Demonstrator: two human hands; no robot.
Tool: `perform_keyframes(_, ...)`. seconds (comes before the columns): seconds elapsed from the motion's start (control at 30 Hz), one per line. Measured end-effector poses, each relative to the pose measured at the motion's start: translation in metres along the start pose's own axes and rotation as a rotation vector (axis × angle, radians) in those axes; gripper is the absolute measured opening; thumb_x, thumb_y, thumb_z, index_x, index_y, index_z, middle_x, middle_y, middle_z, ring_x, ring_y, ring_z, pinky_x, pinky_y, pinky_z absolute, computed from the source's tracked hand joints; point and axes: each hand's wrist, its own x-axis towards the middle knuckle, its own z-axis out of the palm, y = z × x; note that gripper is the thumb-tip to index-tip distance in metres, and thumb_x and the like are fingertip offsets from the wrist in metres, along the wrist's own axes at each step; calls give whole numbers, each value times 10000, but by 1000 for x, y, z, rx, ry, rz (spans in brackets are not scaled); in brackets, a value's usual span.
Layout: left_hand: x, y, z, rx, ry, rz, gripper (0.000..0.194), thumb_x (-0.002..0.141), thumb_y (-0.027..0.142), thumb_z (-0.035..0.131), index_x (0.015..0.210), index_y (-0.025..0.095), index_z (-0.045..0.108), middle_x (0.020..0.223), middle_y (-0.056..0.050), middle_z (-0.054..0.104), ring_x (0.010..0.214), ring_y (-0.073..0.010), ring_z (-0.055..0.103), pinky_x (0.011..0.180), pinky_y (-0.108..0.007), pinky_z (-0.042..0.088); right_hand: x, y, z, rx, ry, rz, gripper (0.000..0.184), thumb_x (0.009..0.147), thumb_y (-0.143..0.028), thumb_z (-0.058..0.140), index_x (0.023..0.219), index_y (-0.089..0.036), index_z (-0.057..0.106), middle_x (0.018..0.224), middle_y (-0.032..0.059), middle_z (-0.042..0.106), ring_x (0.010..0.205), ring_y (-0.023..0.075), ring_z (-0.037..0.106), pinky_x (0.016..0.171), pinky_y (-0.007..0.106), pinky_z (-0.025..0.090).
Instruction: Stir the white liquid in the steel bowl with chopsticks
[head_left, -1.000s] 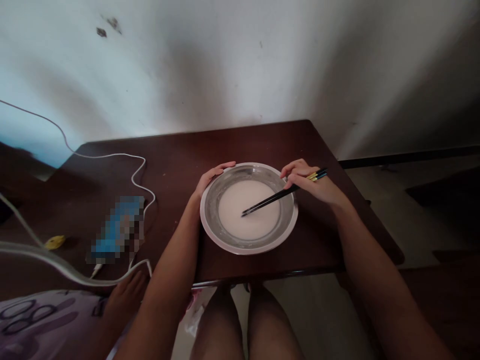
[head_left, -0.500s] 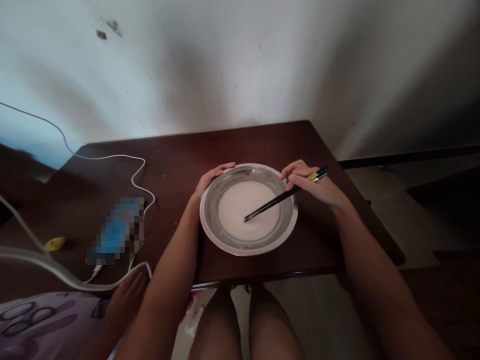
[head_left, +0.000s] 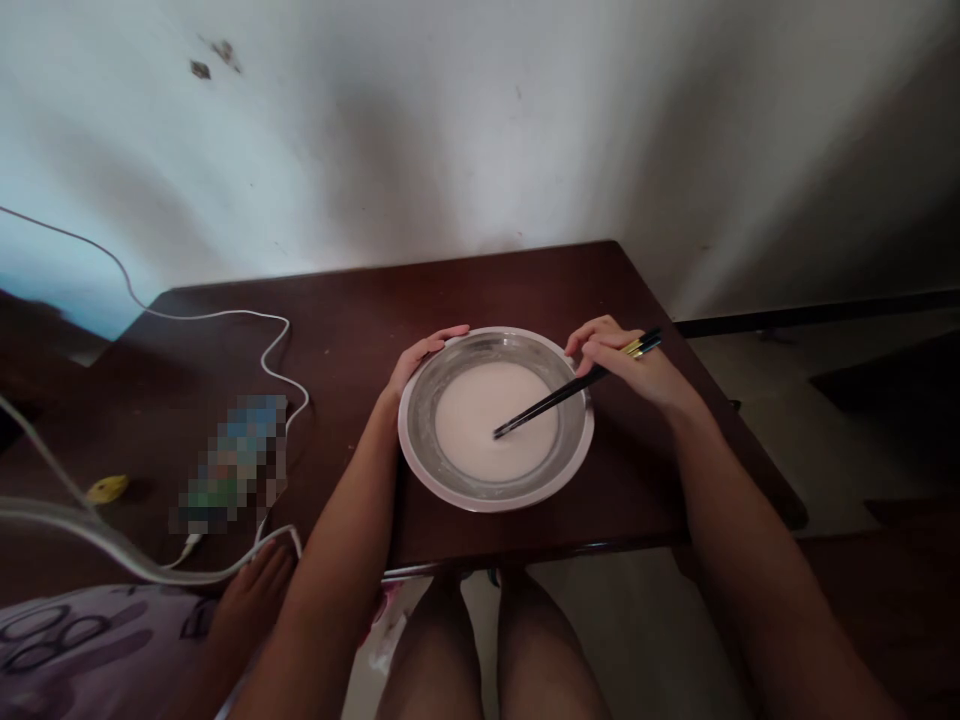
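A wide metal bowl (head_left: 572, 425) with a pale rim stands near the front edge of the table. Smooth, milky white liquid (head_left: 480, 405) fills its bottom. My left hand (head_left: 418, 360) grips the bowl's far left rim, fingers along the outside. Between the fingers of my right hand (head_left: 621, 358) is a pair of black chopsticks (head_left: 551, 400) with gold and blue-green ends. They slant down to the left across the bowl, tips close together in the liquid near its middle. Part of my right hand is close to the bowl's right rim.
The dark brown table (head_left: 517, 290) reaches back to a stained wall (head_left: 480, 130). On the left lie a blurred-out phone (head_left: 234, 465), a white cable (head_left: 225, 313) and a small yellow object (head_left: 108, 489). Another person's patterned clothing (head_left: 90, 640) shows at lower left.
The chopstick tips have shifted slightly right and up within the liquid. My right hand has moved a little to the right. My left hand keeps its hold on the bowl.
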Motion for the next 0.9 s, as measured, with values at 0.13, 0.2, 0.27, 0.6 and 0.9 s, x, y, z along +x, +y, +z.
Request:
perform_keyframes(0.13,1,0,1,17,-3,-2,346,719,317,760,1045,228,835,1127,-59,822,1246,-331,690,1113,-392,514,2,1,10,-58,-78,-6,263,923,-388,664,738,-299,829,995,56,784,1155,307,629,1086,519,448)
perform_keyframes(0.2,2,0,1,30,-10,8,329,733,324,749,1040,239,833,1132,-62,821,1264,-336,682,1117,-400,510,3,4,11,-92,-29,-4,267,924,-401,659,741,-301,826,977,56,782,1133,310,629,1070,527,451)
perform_keyframes(0.27,1,0,0,32,-19,10,328,744,329,750,1048,243,838,1139,-64,822,1260,-337,684,1118,-403,509,4,6,7,-114,61,9,284,931,-406,656,720,-299,815,969,56,781,1108,308,631,1063,529,448)
perform_keyframes(0.6,1,1,1,-9,-3,-9,315,753,293,744,1039,222,854,1145,-62,832,1230,-337,703,1117,-405,525,1,0,5,-41,-58,0,292,930,-388,657,703,-303,818,989,51,788,1140,296,638,1087,508,455)
perform_keyframes(0.9,3,-2,-2,5,-21,-2,318,752,310,747,1046,239,843,1157,-52,825,1271,-333,687,1127,-399,513,3,8,-2,-101,153,-15,356,968,-391,626,670,-285,790,972,58,778,1096,295,631,1087,513,421)
